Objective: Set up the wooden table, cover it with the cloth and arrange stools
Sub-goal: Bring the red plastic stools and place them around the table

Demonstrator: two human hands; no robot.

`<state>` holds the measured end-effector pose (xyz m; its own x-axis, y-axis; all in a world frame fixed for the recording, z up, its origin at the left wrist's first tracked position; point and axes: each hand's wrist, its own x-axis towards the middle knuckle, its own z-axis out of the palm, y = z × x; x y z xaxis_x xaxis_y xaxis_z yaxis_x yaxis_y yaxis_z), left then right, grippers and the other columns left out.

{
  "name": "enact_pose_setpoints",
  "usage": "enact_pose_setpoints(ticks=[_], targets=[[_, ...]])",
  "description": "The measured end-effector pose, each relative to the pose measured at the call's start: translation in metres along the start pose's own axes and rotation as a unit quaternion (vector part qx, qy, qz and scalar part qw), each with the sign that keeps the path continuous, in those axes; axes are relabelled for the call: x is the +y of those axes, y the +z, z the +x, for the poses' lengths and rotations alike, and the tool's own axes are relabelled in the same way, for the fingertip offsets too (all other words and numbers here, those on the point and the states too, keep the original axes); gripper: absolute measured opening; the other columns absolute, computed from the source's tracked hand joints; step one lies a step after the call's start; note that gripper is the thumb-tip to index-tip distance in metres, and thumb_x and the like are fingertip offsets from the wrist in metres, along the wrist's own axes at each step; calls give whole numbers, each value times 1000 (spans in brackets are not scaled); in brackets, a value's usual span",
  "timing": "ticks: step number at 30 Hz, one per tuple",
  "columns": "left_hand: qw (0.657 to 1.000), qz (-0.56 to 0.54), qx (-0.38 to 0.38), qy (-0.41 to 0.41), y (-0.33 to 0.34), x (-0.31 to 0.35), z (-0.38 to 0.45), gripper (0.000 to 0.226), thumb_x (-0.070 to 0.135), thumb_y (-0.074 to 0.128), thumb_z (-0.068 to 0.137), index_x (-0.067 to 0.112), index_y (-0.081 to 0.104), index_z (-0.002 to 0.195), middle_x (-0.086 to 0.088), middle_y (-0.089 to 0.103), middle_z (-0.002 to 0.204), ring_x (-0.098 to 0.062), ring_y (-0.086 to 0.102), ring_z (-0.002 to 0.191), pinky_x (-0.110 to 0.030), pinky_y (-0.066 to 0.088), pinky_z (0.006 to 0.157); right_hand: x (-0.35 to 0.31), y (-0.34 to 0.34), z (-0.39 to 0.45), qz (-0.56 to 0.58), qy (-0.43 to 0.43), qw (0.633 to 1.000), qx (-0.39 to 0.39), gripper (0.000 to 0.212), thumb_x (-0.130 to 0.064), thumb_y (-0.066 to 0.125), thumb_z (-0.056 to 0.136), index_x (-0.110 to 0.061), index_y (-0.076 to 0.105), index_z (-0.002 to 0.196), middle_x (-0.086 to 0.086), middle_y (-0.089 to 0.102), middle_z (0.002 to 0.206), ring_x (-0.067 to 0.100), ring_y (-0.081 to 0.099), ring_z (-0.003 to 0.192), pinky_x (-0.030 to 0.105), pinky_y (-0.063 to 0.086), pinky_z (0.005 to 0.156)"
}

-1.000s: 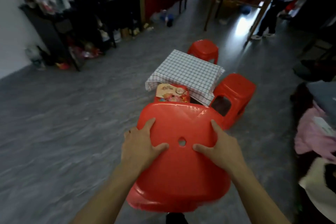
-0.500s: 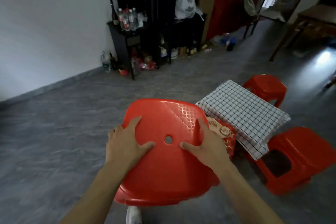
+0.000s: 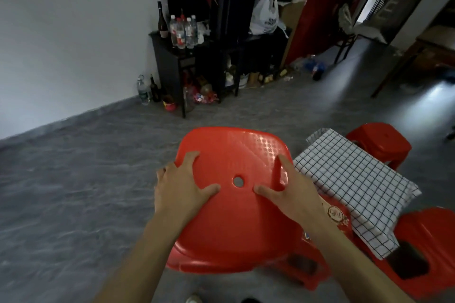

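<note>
Left hand (image 3: 181, 186): fingers (image 3: 188, 158) spread wide, laid flat on the seat of the red stool (image 3: 234, 204), thumb pointing at the centre hole; outer fingers wrap the seat's left edge. Right hand (image 3: 291, 190): same, fingers spread, palm on seat, thumb toward the hole, far fingers hidden over the right edge, so can't tell how far they curl. Both grip the stool, seat tilted toward the camera, held above the floor (image 3: 86, 192).

Just right of the stool: low desk under a checked cloth (image 3: 349, 179), cloth hanging over its near edge. 2nd stool (image 3: 380, 144) at the desk's far corner, 3rd (image 3: 426, 248) at its near right side, lying tipped w/ its open underside showing. Printed red box (image 3: 338, 216) between held stool and cloth.

Far wall: dark shelf (image 3: 172, 56) w/ bottles (image 3: 183, 31), white bag (image 3: 264, 16).
</note>
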<state>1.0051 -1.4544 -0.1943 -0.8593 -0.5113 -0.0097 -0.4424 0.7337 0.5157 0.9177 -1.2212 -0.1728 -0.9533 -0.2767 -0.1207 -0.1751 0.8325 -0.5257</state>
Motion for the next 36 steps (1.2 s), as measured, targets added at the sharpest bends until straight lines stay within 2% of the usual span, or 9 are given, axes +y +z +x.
enact_pose_setpoints(ticks=[3,6,10,14,17,20,25,31,36], targets=[[1000,-13,-7,8,-5,-5,37,97,82,53,48,47,32,137,-11,58,122,-35,53,114,-49,46,96,-17,5,29,9,15,1000,14,108,-66,75,68,-36,16,154,3,61,129,23,60,114,39,50,96],[1000,-11,-12,21,-5,-4,79,96,80,60,52,46,32,138,-11,57,123,-34,53,114,-47,45,98,-24,10,66,11,26,999,36,110,-72,72,65,-39,15,153,2,61,126,20,60,111,35,48,94],[998,-7,-53,36,-3,9,138,109,69,79,50,40,32,143,-12,56,127,-34,50,118,-46,40,103,-22,20,123,14,52,997,47,115,-88,54,52,-46,11,150,4,59,123,26,56,114,47,50,97],[995,-5,-86,47,9,28,209,119,65,86,45,35,31,146,-11,55,129,-31,51,118,-45,41,104,-16,23,203,7,63,997,54,115,-90,50,49,-45,14,149,9,59,119,31,55,112,49,49,94],[995,-9,-90,48,21,49,266,119,66,85,45,36,31,146,-11,56,131,-31,53,117,-47,43,102,-11,17,265,22,68,996,49,113,-89,52,50,-46,16,148,9,59,122,32,52,115,51,47,97],[995,8,-82,64,28,75,323,117,67,85,44,36,33,145,-9,58,131,-31,54,117,-47,43,101,-7,2,321,41,84,994,52,110,-81,66,57,-44,19,150,9,56,127,32,50,119,51,45,100],[992,4,-74,102,42,115,407,118,68,84,41,39,33,143,-10,56,131,-30,52,118,-49,43,101,-3,-24,392,66,102,989,87,107,-74,71,62,-46,17,150,9,52,131,31,45,123,51,43,102],[988,-30,-92,120,77,144,498,117,69,83,38,42,34,140,-9,54,129,-29,49,119,-48,42,102,9,-40,473,42,137,981,133,110,-80,67,54,-48,21,149,9,56,120,32,50,111,50,45,97],[977,-53,-135,158,118,170,591,117,71,81,39,40,35,142,-10,54,132,-30,48,121,-45,39,105,21,-45,551,35,184,968,167,118,-88,57,44,-45,22,148,9,59,122,32,55,112,51,49,95]])
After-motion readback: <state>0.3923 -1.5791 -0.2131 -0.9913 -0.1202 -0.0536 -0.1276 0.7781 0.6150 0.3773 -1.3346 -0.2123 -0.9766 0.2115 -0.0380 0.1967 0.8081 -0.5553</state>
